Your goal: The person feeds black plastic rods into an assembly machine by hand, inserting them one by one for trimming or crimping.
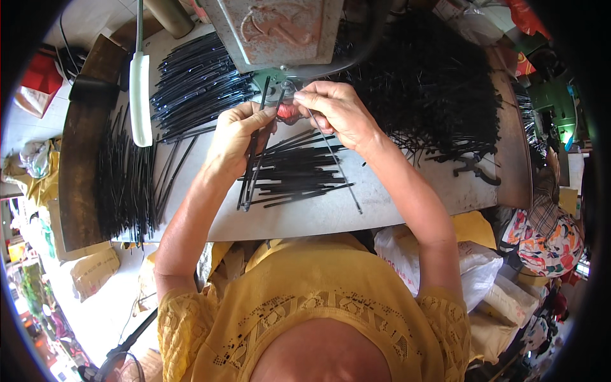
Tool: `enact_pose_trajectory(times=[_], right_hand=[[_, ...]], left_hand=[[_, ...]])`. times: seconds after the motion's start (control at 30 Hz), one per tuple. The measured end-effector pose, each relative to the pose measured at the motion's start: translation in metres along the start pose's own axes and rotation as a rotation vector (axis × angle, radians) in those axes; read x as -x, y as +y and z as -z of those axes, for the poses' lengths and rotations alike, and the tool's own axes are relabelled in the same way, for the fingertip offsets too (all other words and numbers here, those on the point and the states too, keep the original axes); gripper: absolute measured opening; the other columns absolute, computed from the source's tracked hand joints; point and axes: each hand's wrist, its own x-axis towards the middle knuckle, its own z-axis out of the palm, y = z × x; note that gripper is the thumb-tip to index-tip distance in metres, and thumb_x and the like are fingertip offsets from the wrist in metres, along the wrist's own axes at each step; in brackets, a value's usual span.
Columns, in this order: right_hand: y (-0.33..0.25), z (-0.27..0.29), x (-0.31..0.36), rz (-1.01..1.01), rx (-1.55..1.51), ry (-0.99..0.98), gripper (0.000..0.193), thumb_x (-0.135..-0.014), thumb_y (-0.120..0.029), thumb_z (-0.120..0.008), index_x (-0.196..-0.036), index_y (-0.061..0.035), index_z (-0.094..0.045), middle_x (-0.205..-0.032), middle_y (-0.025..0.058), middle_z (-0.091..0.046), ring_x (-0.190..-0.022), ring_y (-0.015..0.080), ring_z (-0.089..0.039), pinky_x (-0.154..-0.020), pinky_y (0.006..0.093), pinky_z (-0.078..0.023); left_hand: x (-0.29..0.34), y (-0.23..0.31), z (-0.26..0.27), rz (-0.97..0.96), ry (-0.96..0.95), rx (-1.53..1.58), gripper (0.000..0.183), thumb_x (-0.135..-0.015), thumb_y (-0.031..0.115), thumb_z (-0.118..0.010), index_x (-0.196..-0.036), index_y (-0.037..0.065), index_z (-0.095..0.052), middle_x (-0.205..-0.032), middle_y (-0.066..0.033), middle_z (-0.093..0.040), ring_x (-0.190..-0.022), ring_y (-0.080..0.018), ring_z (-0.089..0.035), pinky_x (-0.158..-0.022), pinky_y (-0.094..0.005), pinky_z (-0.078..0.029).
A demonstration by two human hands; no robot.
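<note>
My left hand point(235, 137) is closed around a couple of thin black rods point(256, 159), which look like umbrella ribs and slant down toward me. Thumb and fingers of my right hand point(344, 114) pinch one end of another thin rib point(336, 159), whose far end hangs to the lower right above the table. Both hands meet just below a worn metal machine head point(273, 32). Between them shows a red wrapped part point(288, 113) of the machine, partly hidden by fingers. Under my hands lies a loose pile of black ribs point(296, 172).
The pale worktable point(407, 204) carries a dense bundle of black ribs point(197, 83) at the back left, more ribs point(127, 184) at the left edge and a large black heap point(433, 83) at right. A white lamp tube point(140, 99) hangs at left. Plastic bags point(471, 274) sit below the right edge.
</note>
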Motion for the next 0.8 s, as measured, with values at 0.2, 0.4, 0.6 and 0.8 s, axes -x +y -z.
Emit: enact_pose_trajectory(times=[0.2,0.4,0.6,0.8], right_hand=[[0.004,-0.011,-0.006,0.086,-0.052,0.051,0.017,-0.083,-0.015,-0.053,-0.073,-0.0011,-0.055,-0.062,0.0028,-0.053,-0.044,0.0023,-0.039,-0.037,0.0161,-0.028],[0.008,-0.013,-0.009,0.113,-0.048,0.061,0.019,-0.083,-0.014,-0.052,-0.069,-0.0023,-0.054,-0.058,0.0025,-0.052,-0.044,0.0035,-0.039,-0.037,0.0177,-0.029],[0.008,-0.015,-0.011,0.093,-0.016,0.110,0.018,-0.083,-0.014,-0.053,-0.069,-0.0023,-0.054,-0.058,0.0037,-0.053,-0.043,0.0039,-0.039,-0.037,0.0182,-0.028],[0.006,-0.020,-0.008,0.125,-0.055,0.111,0.020,-0.082,-0.010,-0.051,-0.066,-0.0002,-0.053,-0.056,0.0032,-0.051,-0.041,0.0044,-0.041,-0.034,0.0187,-0.030]], left_hand=[[-0.002,-0.005,-0.016,-0.033,0.047,0.108,0.012,-0.081,0.014,-0.056,-0.073,0.005,-0.054,-0.061,-0.0001,-0.053,-0.044,-0.0027,-0.038,-0.038,-0.0166,-0.027],[-0.009,-0.013,-0.017,-0.097,0.048,0.088,0.013,-0.081,0.015,-0.057,-0.073,0.005,-0.053,-0.062,-0.0005,-0.054,-0.045,-0.0024,-0.040,-0.039,-0.0148,-0.029],[-0.010,-0.013,-0.022,-0.113,0.076,0.090,0.011,-0.079,0.011,-0.056,-0.071,0.004,-0.053,-0.063,-0.0039,-0.056,-0.044,-0.0031,-0.039,-0.038,-0.0166,-0.027],[-0.005,-0.012,-0.024,-0.154,0.100,0.104,0.012,-0.080,0.011,-0.056,-0.070,0.005,-0.052,-0.064,-0.0044,-0.055,-0.044,-0.0035,-0.039,-0.038,-0.0164,-0.027]])
